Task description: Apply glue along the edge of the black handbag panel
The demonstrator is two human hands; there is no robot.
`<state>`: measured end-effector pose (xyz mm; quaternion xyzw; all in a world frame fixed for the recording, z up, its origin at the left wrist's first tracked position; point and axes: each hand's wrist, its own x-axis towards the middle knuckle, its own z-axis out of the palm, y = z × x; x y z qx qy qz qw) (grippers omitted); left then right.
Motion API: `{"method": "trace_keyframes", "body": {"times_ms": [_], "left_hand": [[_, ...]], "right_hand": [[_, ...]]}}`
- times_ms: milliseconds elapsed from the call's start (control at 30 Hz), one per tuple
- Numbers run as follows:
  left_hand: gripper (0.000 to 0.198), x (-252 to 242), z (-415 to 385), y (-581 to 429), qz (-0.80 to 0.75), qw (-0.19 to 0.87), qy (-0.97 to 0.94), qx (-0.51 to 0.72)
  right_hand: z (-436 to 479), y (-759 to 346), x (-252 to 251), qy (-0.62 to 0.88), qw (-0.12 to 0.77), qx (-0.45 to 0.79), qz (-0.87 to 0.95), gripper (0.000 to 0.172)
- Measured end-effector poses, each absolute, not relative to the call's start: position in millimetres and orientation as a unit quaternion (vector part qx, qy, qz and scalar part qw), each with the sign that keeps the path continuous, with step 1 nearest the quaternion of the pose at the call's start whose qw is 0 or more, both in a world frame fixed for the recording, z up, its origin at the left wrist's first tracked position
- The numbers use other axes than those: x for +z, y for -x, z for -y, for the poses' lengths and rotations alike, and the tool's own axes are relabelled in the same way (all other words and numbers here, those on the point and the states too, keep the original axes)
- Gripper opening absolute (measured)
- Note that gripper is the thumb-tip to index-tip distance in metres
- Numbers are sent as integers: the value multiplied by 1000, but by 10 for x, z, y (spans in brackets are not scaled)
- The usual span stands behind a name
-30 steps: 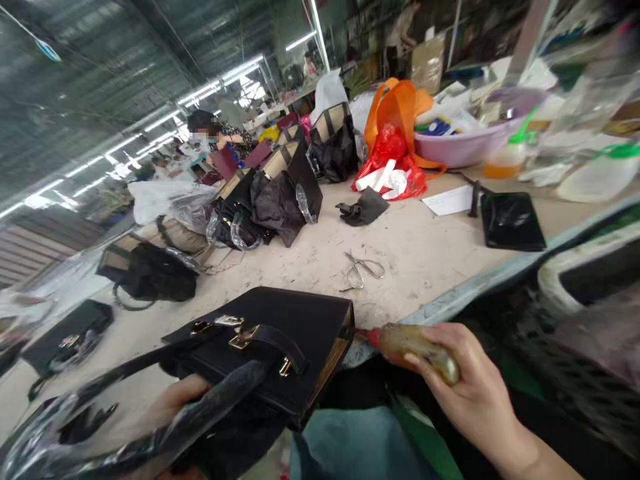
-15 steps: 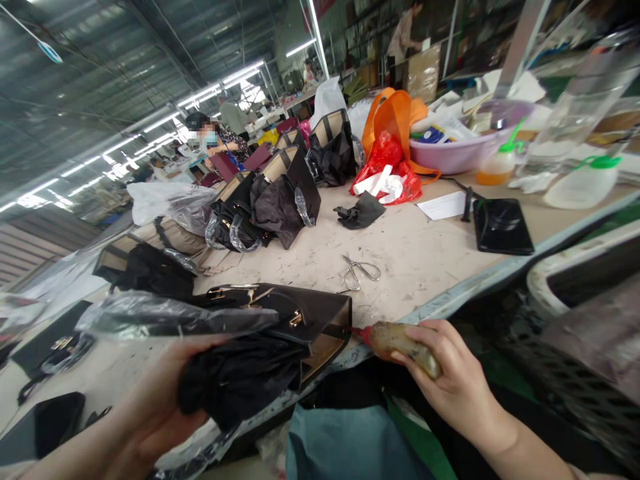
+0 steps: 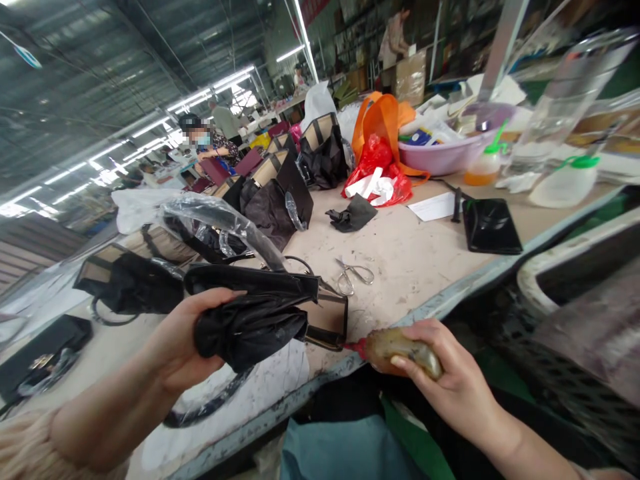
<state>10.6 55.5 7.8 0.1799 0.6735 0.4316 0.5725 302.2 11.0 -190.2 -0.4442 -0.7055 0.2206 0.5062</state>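
Note:
My left hand (image 3: 193,337) is closed around the gathered black lining of a black handbag (image 3: 255,283), which lies tilted over the front of the table. One handle (image 3: 230,223) of the bag, wrapped in clear plastic, arches upward. The bag's open end shows a tan inside and points to the right. In my right hand (image 3: 445,373) is a stained squeeze bottle (image 3: 400,350) with a red nozzle, held sideways. Its tip is at the lower edge of the bag's open end; whether it touches, I cannot tell. A pair of scissors (image 3: 353,275) lies just beyond.
Several black bags (image 3: 280,193) stand at the back left. A purple basin (image 3: 445,153), a red plastic bag (image 3: 375,173) and bottles with green tops (image 3: 565,181) are at the back right. A black crate (image 3: 580,360) stands beside the table's right edge. Other people work farther off.
The handbag has been turned over in my left hand, so its gold fittings are out of sight and a wrapped handle now stands up. The bottle stays near the opening, now at its lower edge.

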Motion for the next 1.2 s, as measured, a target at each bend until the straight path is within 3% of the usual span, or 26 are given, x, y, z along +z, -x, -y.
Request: {"method": "trace_keyframes", "body": {"times_ms": [400,767,1200], "left_hand": [[27,53,-515,-120,-685,559,-158,439],[28,52,-464,-103,-690,550,-164,440],[26,17,-641,-155,-660,576,-182,447]], "right_hand": [[-122,-3080,-1858,429,521,143,724,33],[-92,-3049,-1879,442,495,239,709,24],[-236,-3102,-1910,423,497,149,743,31]]}}
